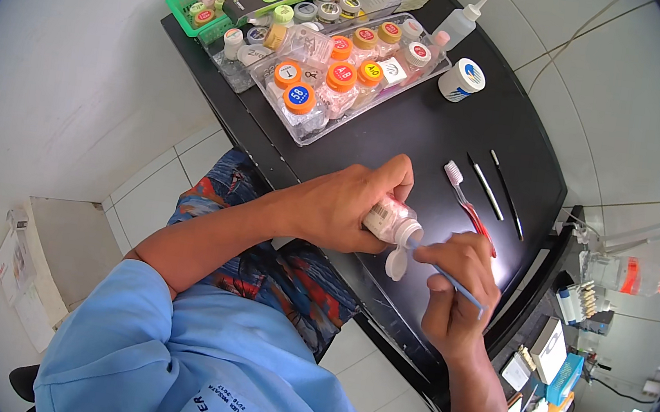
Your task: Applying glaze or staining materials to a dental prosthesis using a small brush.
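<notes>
My left hand [347, 200] grips a small clear bottle [386, 217] of pale pink contents, tipped sideways with its white-rimmed mouth toward my right hand. A white lid [396, 265] hangs just below the mouth. My right hand [460, 288] holds a thin blue-grey tool [464, 291], its tip end at the bottle's opening. A red-and-clear toothbrush [470, 205] lies beyond my right hand, beside two slim pen-like tools [487, 191] [506, 195] on the black desk [380, 130].
A clear tray [305, 139] holds orange-capped jars, with a green basket [179, 8] behind it. A white tub [462, 80] and a dropper bottle [454, 30] stand at the back. A side counter [520, 336] carries boxes and small items at right.
</notes>
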A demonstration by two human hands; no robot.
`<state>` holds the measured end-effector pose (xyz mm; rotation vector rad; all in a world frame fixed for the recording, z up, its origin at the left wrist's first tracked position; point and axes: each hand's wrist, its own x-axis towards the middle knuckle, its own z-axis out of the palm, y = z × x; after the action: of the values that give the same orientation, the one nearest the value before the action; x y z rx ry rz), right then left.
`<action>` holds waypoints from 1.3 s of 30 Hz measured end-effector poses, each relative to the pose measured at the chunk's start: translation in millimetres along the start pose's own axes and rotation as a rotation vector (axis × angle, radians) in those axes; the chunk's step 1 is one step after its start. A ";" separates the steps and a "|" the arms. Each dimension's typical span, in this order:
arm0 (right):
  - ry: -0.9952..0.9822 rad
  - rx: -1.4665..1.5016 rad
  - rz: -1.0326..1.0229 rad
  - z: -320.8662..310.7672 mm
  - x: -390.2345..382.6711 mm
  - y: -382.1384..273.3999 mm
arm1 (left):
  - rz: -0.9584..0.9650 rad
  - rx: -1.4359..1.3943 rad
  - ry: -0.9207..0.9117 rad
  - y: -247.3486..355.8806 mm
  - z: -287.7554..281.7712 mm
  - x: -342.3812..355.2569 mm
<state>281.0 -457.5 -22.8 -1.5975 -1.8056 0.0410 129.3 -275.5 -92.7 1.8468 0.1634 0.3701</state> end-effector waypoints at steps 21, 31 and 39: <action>0.202 0.007 -0.059 -2.2 1.5 6.4 | 0.241 0.054 -0.066 -4.3 -1.8 3.8; 0.128 0.027 0.009 -3.6 -8.4 11.9 | 0.229 0.092 -0.146 5.3 1.1 10.4; 0.238 0.070 -0.015 -4.5 -12.3 11.1 | 0.219 0.101 -0.148 1.5 2.9 8.6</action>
<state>292.7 -467.6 -30.5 -1.4729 -1.6150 -0.0882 138.3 -276.0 -90.6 1.9907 -0.1253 0.3800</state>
